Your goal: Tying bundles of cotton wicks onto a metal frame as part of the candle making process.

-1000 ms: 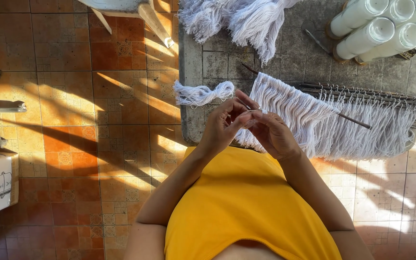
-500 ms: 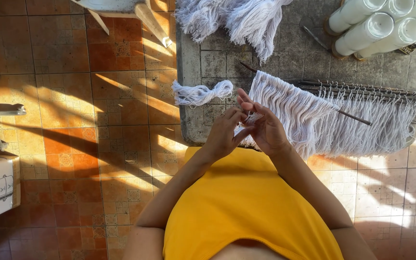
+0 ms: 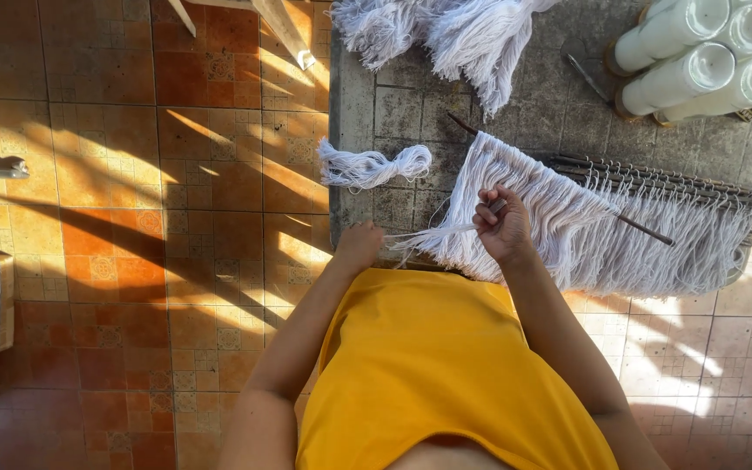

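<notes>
The right hand (image 3: pixel 502 228) pinches a thin rod (image 3: pixel 498 206) — its grip pressed together over the white yarn fringe (image 3: pixel 567 226) on the desk (image 3: pixel 533 104). The left hand (image 3: pixel 360 242), fingers closed, pulls a yarn strand (image 3: pixel 428 232) taut at the desk's near edge — beside a loose skein (image 3: pixel 372 167).

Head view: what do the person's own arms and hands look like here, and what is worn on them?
Both arms are bare from shoulder to fingertips: no sleeves, gloves, watch or bracelets show. The left hand and right hand are bare too; rings, if any, are too small to tell. The person wears a sleeveless yellow top. Slanting sunlight and shadow stripe the arms.
</notes>
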